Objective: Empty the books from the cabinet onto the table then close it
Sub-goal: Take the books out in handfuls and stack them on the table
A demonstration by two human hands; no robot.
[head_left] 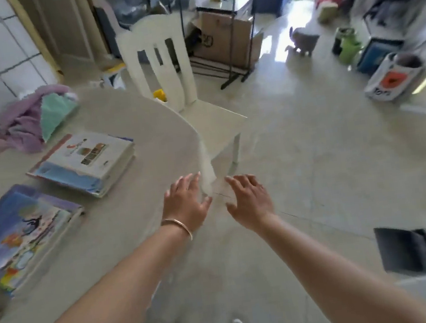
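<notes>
Two bare forearms are reaching forward from the bottom of the view, both hands empty with fingers spread. The left hand (pixel 186 205), wearing a thin bangle (pixel 177 226) at the wrist, is hovering over the curved edge of the pale round table (pixel 138 218). The right hand (pixel 248 200) is hanging just beside it, out past the table edge and over the light floor (pixel 314 162).

Two stacks of books are lying flat on the table to the left. The nearer stack (pixel 25 235) is showing a colourful illustrated cover; the farther stack (pixel 83 163) has a white cover on top. Beyond them, a heap of purple, pink and green cloth (pixel 22 123) is sitting near the tiled wall.

A white wooden chair (pixel 168 67) is standing against the far side of the table, partly blocking the way ahead. Behind it are a cardboard box (pixel 223 39) and a black metal rack (pixel 240 23). Bags and containers are crowding the floor at far right. A dark open compartment (pixel 408 250) is showing at lower right; whether it is the cabinet cannot be told.
</notes>
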